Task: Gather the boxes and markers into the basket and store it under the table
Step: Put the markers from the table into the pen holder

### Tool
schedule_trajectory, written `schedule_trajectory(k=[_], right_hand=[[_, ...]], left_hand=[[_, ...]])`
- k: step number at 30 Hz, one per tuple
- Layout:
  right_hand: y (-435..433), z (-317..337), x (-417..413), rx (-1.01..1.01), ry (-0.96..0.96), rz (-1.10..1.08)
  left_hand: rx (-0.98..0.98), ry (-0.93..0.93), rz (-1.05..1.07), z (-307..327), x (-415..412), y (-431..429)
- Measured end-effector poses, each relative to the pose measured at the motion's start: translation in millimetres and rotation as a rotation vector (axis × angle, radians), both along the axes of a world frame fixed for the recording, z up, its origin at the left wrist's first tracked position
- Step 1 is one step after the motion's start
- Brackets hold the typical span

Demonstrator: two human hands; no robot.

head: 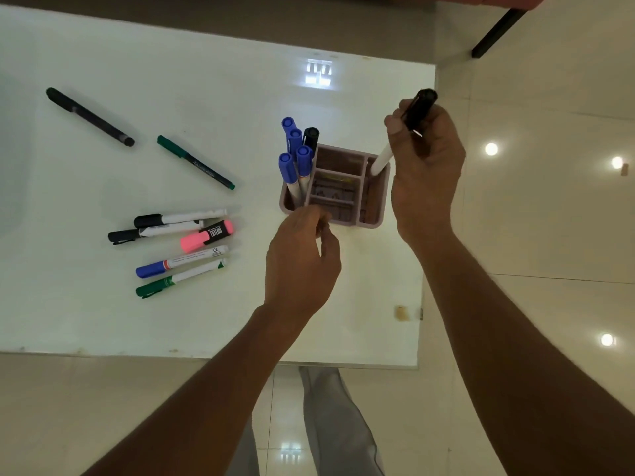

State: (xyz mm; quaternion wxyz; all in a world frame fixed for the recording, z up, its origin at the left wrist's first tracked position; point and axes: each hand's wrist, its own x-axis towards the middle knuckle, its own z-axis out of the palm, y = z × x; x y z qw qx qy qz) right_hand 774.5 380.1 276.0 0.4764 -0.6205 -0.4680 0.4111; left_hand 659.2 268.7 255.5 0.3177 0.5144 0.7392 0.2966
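Note:
A mauve basket (374,219) with several compartments stands near the right edge of the white table (213,97). Several blue-capped markers (295,149) and a black-capped one stand in its left compartment. My right hand (426,159) is shut on a black-capped white marker (402,132), whose white end dips into the basket's right compartment. Just in front of the basket hovers my left hand (302,259), fingers loosely curled and holding nothing. Loose markers lie to the left: a cluster with two black-capped ones, a pink highlighter (206,236), a blue marker (180,261) and a green marker (178,278).
Farther left lie a long black pen (89,115) and a green pen (196,162). The table's right edge runs close to the basket, with shiny tiled floor (549,235) beyond. A dark furniture leg (498,30) stands at the top right. My legs show below the table's near edge.

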Motion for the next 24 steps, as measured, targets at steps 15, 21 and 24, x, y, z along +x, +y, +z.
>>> schedule_trajectory(k=[15, 21, 24], right_hand=[[-28.5, -29.7, -9.9, -0.09, -0.112, -0.037], [-44.6, -38.2, -20.6, -0.214, -0.129, -0.077], [-41.7, -34.2, -23.2, -0.184, -0.214, -0.206]], left_hand=[[0.045, 0.009, 0.025, -12.9, -72.9, -20.4], [0.073, 0.062, 0.088, -17.8, -116.3, -34.8], [0.072, 0.071, 0.101, -18.2, -136.1, -43.5]])
